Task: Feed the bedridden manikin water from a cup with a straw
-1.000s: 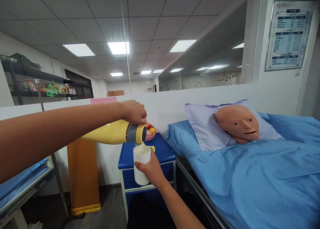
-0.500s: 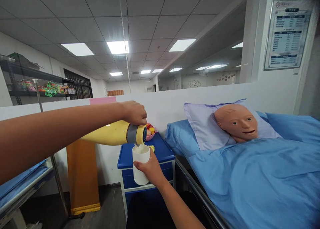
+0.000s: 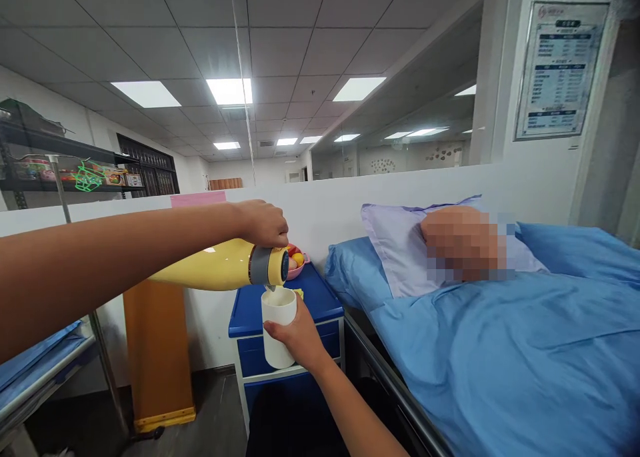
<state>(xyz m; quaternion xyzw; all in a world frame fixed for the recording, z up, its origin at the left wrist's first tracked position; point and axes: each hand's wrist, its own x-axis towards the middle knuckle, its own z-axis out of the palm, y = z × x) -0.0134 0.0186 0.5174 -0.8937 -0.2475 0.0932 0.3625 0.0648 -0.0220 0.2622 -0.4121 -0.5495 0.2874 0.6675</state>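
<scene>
My left hand [image 3: 263, 222] is closed at the top of a yellow thermos jug [image 3: 210, 265]; its grip is partly hidden behind the hand and forearm. The jug lies tipped almost level, its grey-collared neck pointing right. Just below its spout stands the open mouth of a white cup [image 3: 279, 330], held upright by my right hand [image 3: 300, 337] with the thumb across its front. A small glint shows between spout and cup; whether liquid is flowing I cannot tell. The cup is in the air in front of the blue bedside cabinet [image 3: 320, 297].
A pink bowl of fruit [image 3: 303, 268] and a small yellow item [image 3: 299, 293] rest on the cabinet. To the right is a bed with blue bedding [image 3: 500, 350], a dark side rail [image 3: 395, 390] and a manikin head [image 3: 465, 244] on a pillow. A metal pole [image 3: 103, 337] stands left.
The whole view has shifted slightly, so things sit a little further left. Both hands keep their grips, and the jug stays tipped over the cup.
</scene>
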